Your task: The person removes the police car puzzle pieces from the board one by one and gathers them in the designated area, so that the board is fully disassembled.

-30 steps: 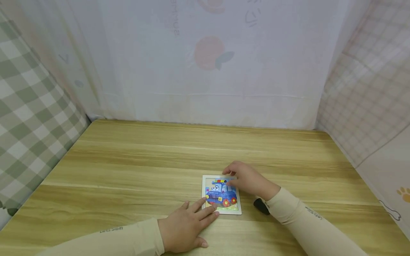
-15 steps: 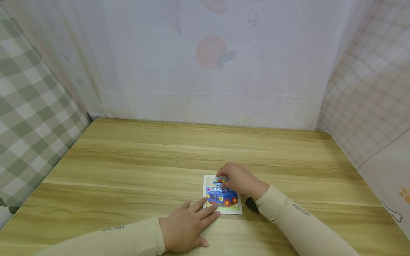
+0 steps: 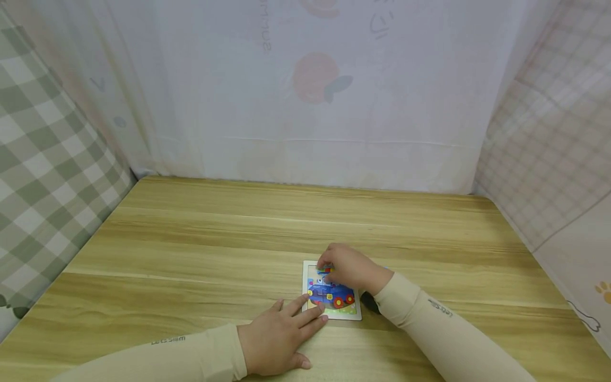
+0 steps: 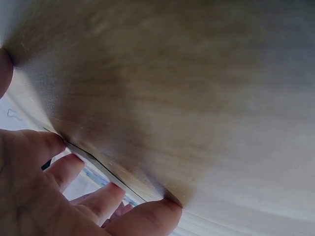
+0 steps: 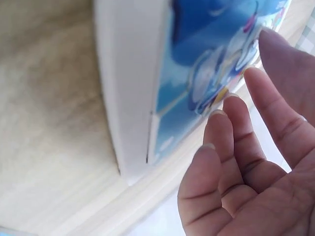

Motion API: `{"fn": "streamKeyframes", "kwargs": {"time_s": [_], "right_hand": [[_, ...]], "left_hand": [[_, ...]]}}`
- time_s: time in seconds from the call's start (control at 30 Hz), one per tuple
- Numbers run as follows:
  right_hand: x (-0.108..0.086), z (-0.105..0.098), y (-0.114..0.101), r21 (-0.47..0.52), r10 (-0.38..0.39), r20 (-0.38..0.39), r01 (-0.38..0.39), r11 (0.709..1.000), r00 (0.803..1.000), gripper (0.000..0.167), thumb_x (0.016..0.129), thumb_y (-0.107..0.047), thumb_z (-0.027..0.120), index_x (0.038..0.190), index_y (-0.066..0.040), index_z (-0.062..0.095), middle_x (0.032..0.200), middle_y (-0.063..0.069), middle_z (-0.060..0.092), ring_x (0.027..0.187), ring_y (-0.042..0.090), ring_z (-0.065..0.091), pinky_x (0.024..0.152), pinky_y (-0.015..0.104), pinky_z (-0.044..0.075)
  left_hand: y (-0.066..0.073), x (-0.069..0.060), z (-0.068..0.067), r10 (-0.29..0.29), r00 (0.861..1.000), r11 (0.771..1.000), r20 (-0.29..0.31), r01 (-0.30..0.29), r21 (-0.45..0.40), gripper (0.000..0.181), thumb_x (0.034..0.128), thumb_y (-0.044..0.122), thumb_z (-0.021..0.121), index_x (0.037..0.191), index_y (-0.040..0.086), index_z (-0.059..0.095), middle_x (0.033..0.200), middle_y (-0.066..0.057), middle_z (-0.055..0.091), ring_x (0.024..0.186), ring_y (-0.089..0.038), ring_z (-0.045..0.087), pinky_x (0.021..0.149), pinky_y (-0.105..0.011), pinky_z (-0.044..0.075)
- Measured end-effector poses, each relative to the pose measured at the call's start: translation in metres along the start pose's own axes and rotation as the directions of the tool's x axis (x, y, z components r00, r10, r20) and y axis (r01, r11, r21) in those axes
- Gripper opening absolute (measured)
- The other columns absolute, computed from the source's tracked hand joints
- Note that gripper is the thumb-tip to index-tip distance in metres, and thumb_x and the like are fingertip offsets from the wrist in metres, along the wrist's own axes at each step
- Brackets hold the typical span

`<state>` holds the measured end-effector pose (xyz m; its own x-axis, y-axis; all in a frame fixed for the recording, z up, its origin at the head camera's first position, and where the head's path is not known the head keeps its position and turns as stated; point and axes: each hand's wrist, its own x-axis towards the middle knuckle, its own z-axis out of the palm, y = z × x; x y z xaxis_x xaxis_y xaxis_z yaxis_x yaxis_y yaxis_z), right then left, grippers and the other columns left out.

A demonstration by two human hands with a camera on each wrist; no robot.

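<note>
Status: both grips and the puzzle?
Left grip: spread on puzzle, near-left corner. Right grip: over far side, blocking far-right corner; hold unclear. Puzzle's far-left corner: looks unfilled.

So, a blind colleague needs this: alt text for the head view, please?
A person's right hand curves over the upper part of a white-framed, blue cartoon-car jigsaw puzzle, while the left hand touches its lower left corner. The puzzle lies on a wood-grain table before a fruit-print cloth.
</note>
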<state>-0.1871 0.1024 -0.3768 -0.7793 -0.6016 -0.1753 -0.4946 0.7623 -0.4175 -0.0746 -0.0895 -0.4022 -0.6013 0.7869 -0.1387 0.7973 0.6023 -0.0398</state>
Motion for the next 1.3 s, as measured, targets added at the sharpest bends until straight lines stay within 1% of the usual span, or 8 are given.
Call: {"fn": "streamKeyframes", "kwargs": {"time_s": [0.17, 0.3, 0.53, 0.7, 0.97, 1.17, 1.3], "right_hand": [[0.0020, -0.0001, -0.0019, 0.005, 0.031, 0.025, -0.031, 1.000, 0.999, 0.013, 0.080, -0.008, 0.077, 0.092, -0.010, 0.073, 0.093, 0.000, 0.060, 0.082, 0.014, 0.055, 0.081, 0.036, 0.051], [0.0033, 0.0004, -0.0012, 0.000, 0.024, 0.026, -0.024, 1.000, 0.999, 0.013, 0.080, -0.007, 0.078, 0.091, -0.010, 0.072, 0.092, 0.000, 0.059, 0.081, 0.013, 0.054, 0.080, 0.035, 0.051], [0.0061, 0.0018, 0.0010, 0.011, 0.028, 0.025, -0.028, 1.000, 0.999, 0.014, 0.079, -0.006, 0.078, 0.089, -0.011, 0.070, 0.094, 0.000, 0.059, 0.083, 0.014, 0.054, 0.082, 0.036, 0.051], [0.0074, 0.0016, 0.0013, 0.027, 0.031, 0.036, -0.032, 0.999, 0.999, 0.016, 0.078, -0.004, 0.078, 0.087, -0.013, 0.068, 0.092, -0.001, 0.059, 0.083, 0.014, 0.053, 0.082, 0.037, 0.050], [0.0080, 0.0015, 0.0017, 0.066, 0.028, 0.041, -0.031, 0.997, 0.999, 0.021, 0.077, -0.001, 0.077, 0.082, -0.015, 0.063, 0.087, -0.002, 0.055, 0.080, 0.015, 0.049, 0.077, 0.035, 0.048], [0.0102, 0.0009, 0.0026, 0.066, 0.016, 0.044, -0.019, 0.998, 0.999, 0.022, 0.077, 0.001, 0.077, 0.080, -0.014, 0.061, 0.082, -0.002, 0.054, 0.078, 0.016, 0.048, 0.072, 0.034, 0.046], [0.0104, 0.0004, 0.0028, 0.064, 0.024, 0.049, -0.027, 0.998, 0.998, 0.022, 0.078, 0.000, 0.077, 0.079, -0.014, 0.060, 0.081, -0.002, 0.054, 0.078, 0.016, 0.048, 0.072, 0.034, 0.046]], "left_hand": [[-0.0002, 0.0006, -0.0005, 0.002, 1.000, 1.000, 0.008, -0.002, 0.007, 0.070, 0.0923, 0.063, 0.043, 0.150, 0.023, 0.037, 0.156, 0.005, 0.031, 0.141, -0.028, 0.031, 0.089, -0.050, 0.050], [-0.0001, 0.0014, -0.0002, -0.001, 1.000, 1.000, 0.006, 0.001, 0.011, 0.071, 0.0920, 0.063, 0.044, 0.150, 0.023, 0.037, 0.156, 0.005, 0.031, 0.141, -0.028, 0.032, 0.089, -0.050, 0.050], [0.0007, 0.0017, -0.0017, -0.012, 1.000, 1.000, 0.025, 0.012, 0.005, 0.071, 0.0918, 0.064, 0.043, 0.150, 0.024, 0.036, 0.156, 0.006, 0.030, 0.141, -0.027, 0.031, 0.090, -0.050, 0.049], [0.0005, 0.0015, -0.0011, -0.011, 1.000, 1.000, 0.014, 0.011, 0.011, 0.071, 0.0915, 0.064, 0.044, 0.150, 0.024, 0.037, 0.156, 0.006, 0.031, 0.141, -0.027, 0.032, 0.090, -0.050, 0.050], [0.0001, 0.0020, -0.0003, -0.005, 1.000, 1.000, 0.007, 0.005, 0.010, 0.071, 0.0915, 0.063, 0.045, 0.150, 0.024, 0.037, 0.155, 0.006, 0.031, 0.140, -0.028, 0.033, 0.089, -0.050, 0.050], [0.0003, 0.0020, -0.0006, -0.007, 1.000, 1.000, 0.006, 0.007, 0.014, 0.071, 0.0912, 0.063, 0.045, 0.149, 0.024, 0.038, 0.155, 0.006, 0.032, 0.140, -0.027, 0.033, 0.089, -0.049, 0.050], [0.0004, 0.0020, -0.0012, -0.008, 1.000, 1.000, 0.006, 0.008, 0.007, 0.071, 0.0910, 0.063, 0.046, 0.149, 0.024, 0.039, 0.155, 0.006, 0.032, 0.140, -0.027, 0.033, 0.089, -0.049, 0.050]]}}
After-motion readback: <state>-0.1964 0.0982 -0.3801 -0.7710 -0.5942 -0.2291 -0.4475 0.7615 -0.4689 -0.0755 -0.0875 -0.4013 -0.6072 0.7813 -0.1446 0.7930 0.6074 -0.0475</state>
